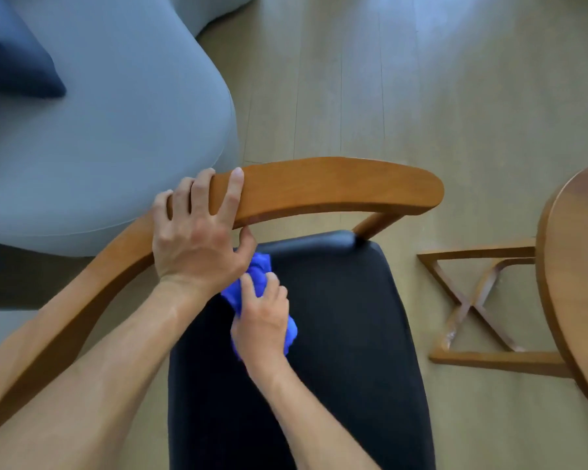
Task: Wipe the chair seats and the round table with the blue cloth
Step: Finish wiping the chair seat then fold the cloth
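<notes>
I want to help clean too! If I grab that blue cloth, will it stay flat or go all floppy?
Probably floppy: the blue cloth is already bunched into a crumpled wad in the right hand on the black chair seat. It likely weighs little, since one hand grips it easily. It shouldn't roll away; it would probably just slump where dropped.

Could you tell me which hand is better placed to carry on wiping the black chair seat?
The right hand: it already grips the bunched blue cloth on the black chair seat. The left hand is busy holding the wooden backrest.
</notes>
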A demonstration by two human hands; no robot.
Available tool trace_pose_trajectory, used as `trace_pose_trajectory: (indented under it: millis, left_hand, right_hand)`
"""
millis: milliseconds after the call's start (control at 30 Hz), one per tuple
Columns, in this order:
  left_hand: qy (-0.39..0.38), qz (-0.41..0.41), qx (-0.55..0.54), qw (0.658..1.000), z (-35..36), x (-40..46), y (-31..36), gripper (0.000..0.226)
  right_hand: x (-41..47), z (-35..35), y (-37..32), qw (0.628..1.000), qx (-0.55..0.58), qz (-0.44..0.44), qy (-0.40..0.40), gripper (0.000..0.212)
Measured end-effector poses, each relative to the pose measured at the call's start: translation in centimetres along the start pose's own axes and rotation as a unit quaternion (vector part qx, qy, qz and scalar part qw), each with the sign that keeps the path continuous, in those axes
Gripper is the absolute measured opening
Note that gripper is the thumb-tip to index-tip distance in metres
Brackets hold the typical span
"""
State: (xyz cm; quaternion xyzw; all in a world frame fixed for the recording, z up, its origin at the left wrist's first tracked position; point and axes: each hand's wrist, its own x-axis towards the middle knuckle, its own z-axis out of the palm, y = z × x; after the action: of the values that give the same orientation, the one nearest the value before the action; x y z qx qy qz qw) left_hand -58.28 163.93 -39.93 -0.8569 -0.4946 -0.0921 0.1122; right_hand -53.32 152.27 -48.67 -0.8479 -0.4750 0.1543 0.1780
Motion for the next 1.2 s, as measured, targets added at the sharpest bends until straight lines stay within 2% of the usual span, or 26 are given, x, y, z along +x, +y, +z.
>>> trace_pose_trajectory:
  millis: [100, 200, 233, 333, 367, 400, 433, 500, 533, 600, 633, 667, 733, 800, 833, 900, 967, 1000, 1067, 1133, 1200]
  left_hand:
    - [-0.03, 0.0, -0.02, 0.999, -0.5, 0.0, -0.1, 0.069]
    - [-0.06, -0.002, -0.045, 0.997, -1.2, 0.0, -0.3, 0.073]
    - [-0.066, 0.001, -0.052, 0.996, -1.3, 0.0, -0.3, 0.074]
    - [-0.075, 0.022, -0.066, 0.995, -1.4, -0.4, -0.7, 0.076]
    - [-0.076, 0.032, -0.07, 0.994, -1.3, -0.4, -0.9, 0.076]
    - [-0.074, 0.043, -0.071, 0.994, -1.3, -0.4, -1.0, 0.076]
    - [-0.068, 0.055, -0.071, 0.994, -1.2, -0.7, -1.2, 0.076]
    - [-0.046, 0.082, -0.065, 0.993, -0.9, -1.7, -1.3, 0.075]
    - [-0.036, 0.086, -0.065, 0.994, -0.8, -2.6, -1.2, 0.076]
    - [-0.016, 0.084, -0.069, 0.994, -0.6, -5.2, -1.1, 0.077]
    - [-0.008, 0.086, -0.073, 0.994, -0.5, -6.8, -1.0, 0.077]
    - [-0.009, 0.088, -0.081, 0.993, -0.4, -8.5, -0.9, 0.077]
    - [-0.053, 0.078, -0.108, 0.99, -0.1, -12.3, -0.3, 0.081]
    - [-0.188, 0.006, -0.123, 0.974, 0.1, -16.2, 0.2, 0.083]
    - [-0.273, -0.052, -0.131, 0.952, 0.4, -18.2, 0.3, 0.083]
    - [-0.424, -0.171, -0.156, 0.875, 1.2, -21.9, 0.2, 0.084]
    - [-0.495, -0.267, -0.237, 0.792, 1.5, -24.6, 0.3, 0.097]
    - [-0.498, -0.296, -0.277, 0.767, 1.6, -25.5, 0.6, 0.107]
    - [-0.492, -0.315, -0.306, 0.752, 1.6, -26.2, 1.5, 0.124]
    - [-0.48, -0.307, -0.288, 0.77, 2.1, -26.6, 2.1, 0.132]
    - [-0.472, -0.302, -0.27, 0.783, 2.7, -26.7, 2.4, 0.134]
  right_hand:
    - [-7.7, 0.8, -0.4, 0.981, -0.029, -0.156, -0.115, 0.053]
    - [-14.4, -0.4, 4.8, 0.925, -0.063, -0.288, -0.24, 0.016]
    - [-15.0, -1.7, 7.0, 0.905, -0.103, -0.321, -0.261, 0.02]
    - [-11.1, -6.3, 13.2, 0.826, -0.157, -0.478, -0.254, 0.023]
    - [-8.1, -7.9, 15.2, 0.819, -0.162, -0.506, -0.217, 0.03]
    - [-4.7, -9.4, 16.7, 0.833, -0.176, -0.499, -0.159, 0.036]
    - [-1.8, -10.5, 17.8, 0.868, -0.185, -0.447, -0.114, 0.04]
    - [2.1, -11.6, 19.0, 0.946, -0.177, -0.265, -0.063, 0.048]
    - [2.5, -11.1, 19.0, 0.968, -0.169, -0.179, -0.05, 0.054]
    - [1.0, -9.3, 17.3, 0.989, -0.14, -0.048, -0.017, 0.06]
    - [-0.7, -8.5, 16.1, 0.993, -0.119, -0.01, -0.001, 0.06]
    - [-3.2, -7.7, 14.8, 0.995, -0.1, -0.008, 0.008, 0.06]
    - [-9.5, -6.2, 12.8, 0.993, -0.065, -0.09, -0.026, 0.061]
    - [-15.4, -5.4, 12.1, 0.97, -0.06, -0.213, -0.101, 0.058]
    - [-17.4, -5.5, 12.1, 0.95, -0.065, -0.272, -0.141, 0.051]
    - [-18.5, -6.4, 13.3, 0.891, -0.112, -0.392, -0.201, 0.033]
    - [-16.2, -7.6, 14.5, 0.846, -0.156, -0.465, -0.211, 0.037]
    - [-14.2, -8.0, 14.8, 0.85, -0.161, -0.462, -0.198, 0.045]
    - [-9.4, -8.3, 14.4, 0.902, -0.149, -0.375, -0.153, 0.067]
    - [-4.6, -7.3, 12.3, 0.949, -0.135, -0.264, -0.108, 0.073]
    - [-0.3, -5.6, 9.3, 0.979, -0.12, -0.145, -0.076, 0.069]
